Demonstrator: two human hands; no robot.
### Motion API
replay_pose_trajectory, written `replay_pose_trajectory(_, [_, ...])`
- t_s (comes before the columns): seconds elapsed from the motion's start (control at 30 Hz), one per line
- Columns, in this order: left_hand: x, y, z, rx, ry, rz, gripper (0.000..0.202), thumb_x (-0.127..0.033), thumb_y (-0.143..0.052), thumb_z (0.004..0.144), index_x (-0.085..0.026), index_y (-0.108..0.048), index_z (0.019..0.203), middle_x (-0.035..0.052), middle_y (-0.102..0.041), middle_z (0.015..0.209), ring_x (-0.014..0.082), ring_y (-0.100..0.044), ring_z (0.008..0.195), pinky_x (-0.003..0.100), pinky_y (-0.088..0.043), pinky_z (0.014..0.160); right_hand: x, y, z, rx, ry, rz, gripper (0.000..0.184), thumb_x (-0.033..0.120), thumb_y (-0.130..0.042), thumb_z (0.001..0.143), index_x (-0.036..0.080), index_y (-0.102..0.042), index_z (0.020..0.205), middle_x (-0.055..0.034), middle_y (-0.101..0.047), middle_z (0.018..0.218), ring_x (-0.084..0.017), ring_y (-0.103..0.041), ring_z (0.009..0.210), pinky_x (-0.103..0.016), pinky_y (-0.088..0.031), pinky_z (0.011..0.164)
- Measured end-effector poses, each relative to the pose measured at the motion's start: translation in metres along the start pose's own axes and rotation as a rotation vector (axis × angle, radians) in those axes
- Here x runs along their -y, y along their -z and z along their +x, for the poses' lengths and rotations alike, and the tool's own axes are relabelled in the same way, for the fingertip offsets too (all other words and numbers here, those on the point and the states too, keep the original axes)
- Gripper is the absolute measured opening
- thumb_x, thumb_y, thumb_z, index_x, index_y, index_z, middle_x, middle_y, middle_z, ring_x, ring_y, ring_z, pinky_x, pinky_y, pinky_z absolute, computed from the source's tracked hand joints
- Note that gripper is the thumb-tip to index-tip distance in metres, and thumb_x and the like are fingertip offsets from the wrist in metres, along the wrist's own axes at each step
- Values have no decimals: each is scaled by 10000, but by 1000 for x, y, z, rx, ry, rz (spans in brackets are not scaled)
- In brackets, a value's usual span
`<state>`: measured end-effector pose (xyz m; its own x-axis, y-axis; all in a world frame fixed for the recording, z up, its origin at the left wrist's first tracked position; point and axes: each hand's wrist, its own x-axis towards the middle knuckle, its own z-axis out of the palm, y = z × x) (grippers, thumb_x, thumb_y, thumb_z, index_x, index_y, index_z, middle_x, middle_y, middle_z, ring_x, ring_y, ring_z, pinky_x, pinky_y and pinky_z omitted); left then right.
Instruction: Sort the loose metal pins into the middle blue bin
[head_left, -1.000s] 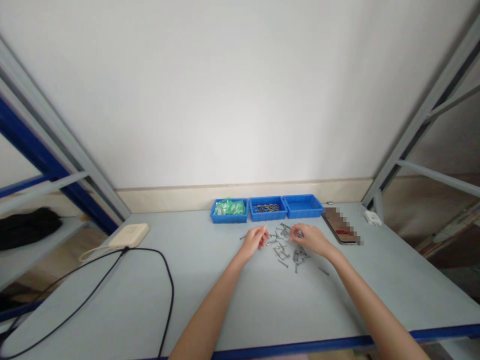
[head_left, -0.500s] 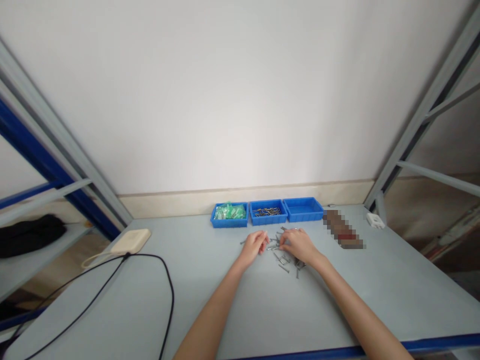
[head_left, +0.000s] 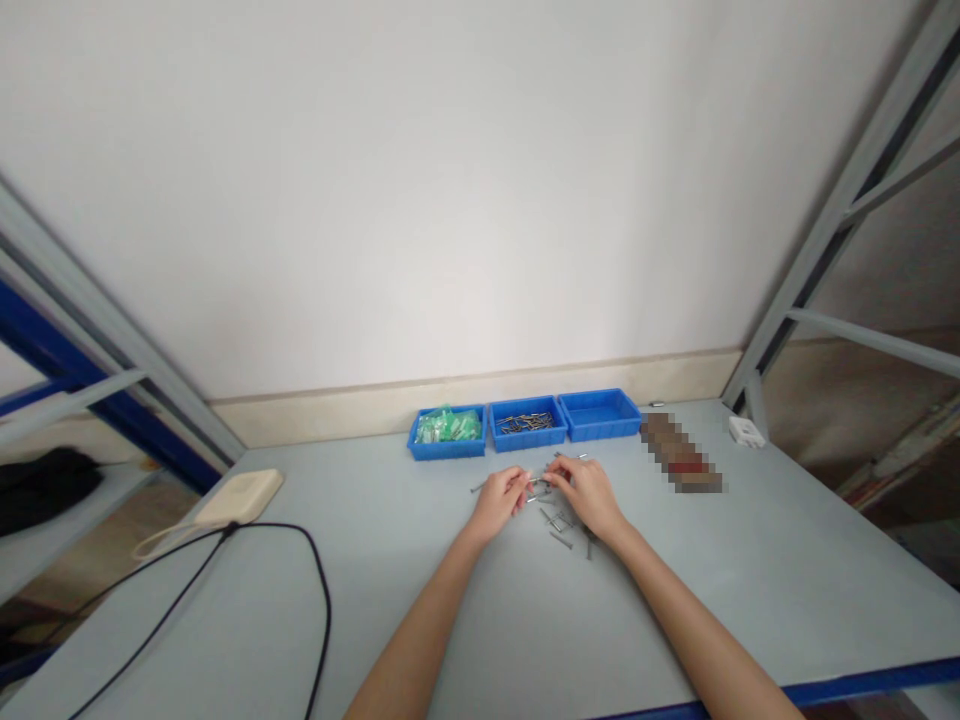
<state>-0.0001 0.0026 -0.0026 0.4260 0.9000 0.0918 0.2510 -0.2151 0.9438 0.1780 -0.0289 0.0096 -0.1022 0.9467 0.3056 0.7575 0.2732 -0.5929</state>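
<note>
I could read no text, label or number anywhere; the flat object [head_left: 681, 466] at two o'clock on the surface [head_left: 525, 620] was blurred out.

Dull grey metal screws [head_left: 559, 520] lie on the smooth matt counter [head_left: 525, 620]; glossy blue plastic trays [head_left: 598, 416] line its far edge beside a black rubbery cable [head_left: 319, 590].

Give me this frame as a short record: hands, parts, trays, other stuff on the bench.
left hand: fingertips at the loose screws, close to the right hand's; grip too small to tell
right hand: over the screw pile, fingertips toward the left hand
trays: three blue, in a row by the wall; left tray holds green packets, middle tray metal parts, right tray beside it
other: black cable and beige device at left
surface: grey table
</note>
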Motion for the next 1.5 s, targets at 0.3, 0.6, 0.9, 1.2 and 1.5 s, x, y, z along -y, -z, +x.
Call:
replay_pose_trajectory(0.3, [-6,2,-2,1,-1,-119,415,-560,-525,795,-178,-488,637,-45,-445,494,93,-414,459,209,-318,464,-2,-8,-2,13,-5,-67,339,427,-434,941,204,-633,779,-24,-684,736,-175,-615,707,-293,-359,744])
replay_pose_trajectory(0.6, [-7,1,-3,3,21,-148,406,-581,-525,783,-188,-485,687,-49,-451,505,96,-418,456,209,-315,457,1,-5,-1,40,-29,152,286,356,-430,922,211,-643,799,-10,-690,742,-165,-627,719,-266,-401,716])
replay_pose_trajectory(0.9, [-8,1,-3,2,6,-110,445,-594,-492,803,-184,-478,631,-44,-439,488,96,-408,456,215,-320,465,1,-5,-1,50,-76,163,336,385,-429,914,206,-608,694,-5,-651,654,-159,-599,643,-254,-384,650])
replay_pose_trajectory(1.2, [-8,2,-3,-4,19,-106,468,-614,-495,788,-184,-480,603,-39,-436,483,100,-407,458,221,-323,473,-1,-6,0,72,-55,206,327,366,-418,914,208,-609,700,-7,-656,675,-162,-606,668,-263,-398,660])
replay_pose_trajectory(1.5, [-5,0,-2,-25,26,-154,417,-595,-526,780,-183,-511,723,-56,-456,493,94,-404,437,210,-298,449,-3,-8,0,52,-76,246,261,379,-454,898,208,-596,760,8,-646,659,-156,-593,637,-252,-396,638])
